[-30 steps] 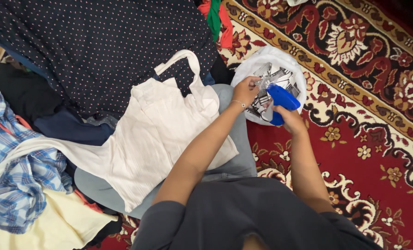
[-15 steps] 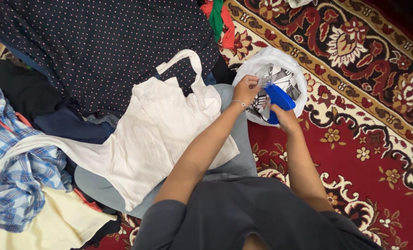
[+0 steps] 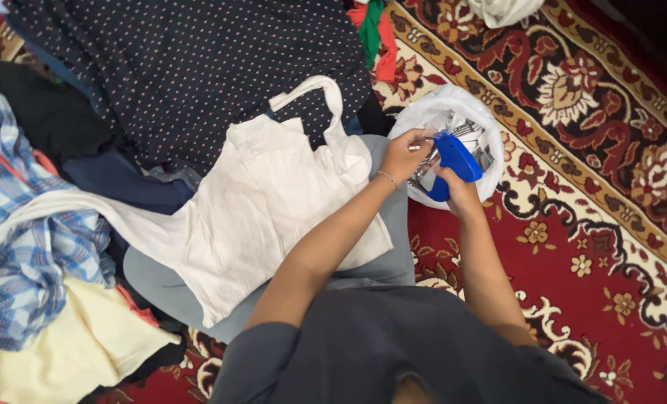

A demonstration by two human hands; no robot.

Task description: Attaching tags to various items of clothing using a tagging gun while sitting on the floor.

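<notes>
Item, right hand (image 3: 459, 196): we are wrapping its fingers (image 3: 447, 175) closed around the lower end of a blue tagging gun (image 3: 453, 161), gripping it firmly, with the gun's body slanting up and away from the palm.

Item, left hand (image 3: 404, 155): we are pinching its fingertips (image 3: 425, 136) together right at the gun's upper end; something small and pale seems to be caught there, though we cannot tell what, the spot being too fine to read.

Item, white plastic bag (image 3: 432, 111): it is lying open on the carpet directly under both hands, holding black-and-white printed pieces (image 3: 477, 137).

Item, cream sleeveless top (image 3: 273, 202): it is resting across our grey-clad lap, just left of the left forearm.

Item, dark dotted garment (image 3: 199, 67): it is spreading beyond the top.

Item, blue plaid shirt (image 3: 19, 254) and pale yellow cloth (image 3: 56, 352): they are piling at far left.

Item, red patterned carpet (image 3: 595, 224): it is lying beneath everything.
</notes>
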